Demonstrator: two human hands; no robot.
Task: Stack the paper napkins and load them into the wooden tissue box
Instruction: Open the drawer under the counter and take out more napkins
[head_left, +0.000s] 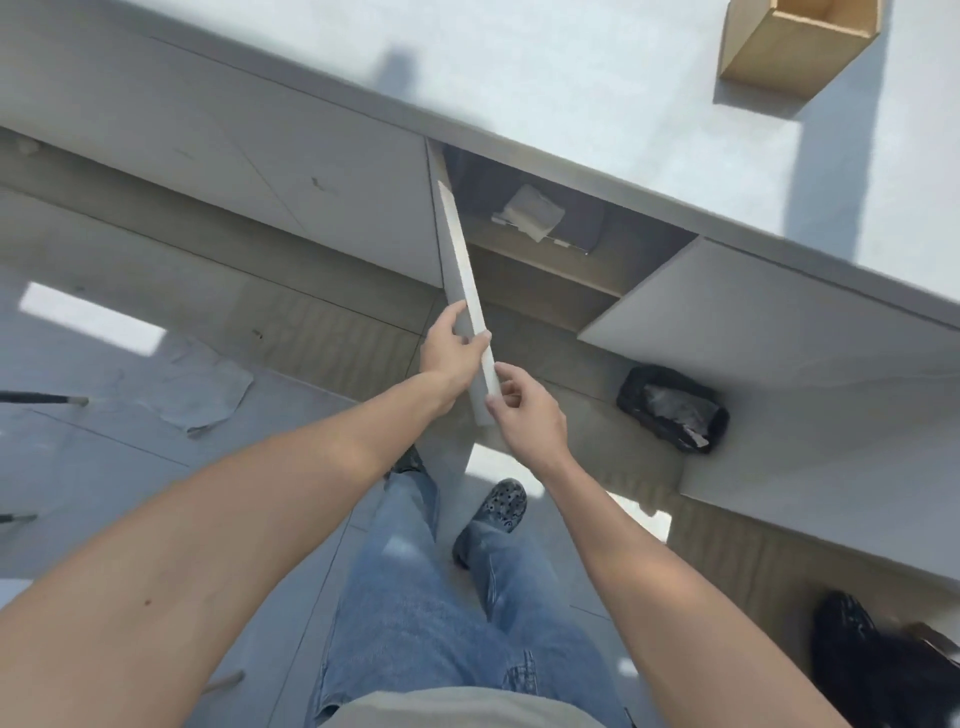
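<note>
The wooden tissue box (795, 47) stands open-topped on the white counter (597, 78) at the far right. A bundle of white paper napkins (530, 213) lies on a shelf inside the open cabinet under the counter. The left cabinet door (462, 265) swings out toward me and shows edge-on. My left hand (449, 353) grips its outer edge from the left. My right hand (524, 410) pinches the same edge just below, from the right. Both hands are well short of the napkins.
A second cabinet door (753, 317) stands open on the right. A dark flat item (582, 226) lies beside the napkins. On the floor are a black bag (670, 408), a crumpled grey cloth (202, 384) and another black bag (872, 660). My legs and shoes are below.
</note>
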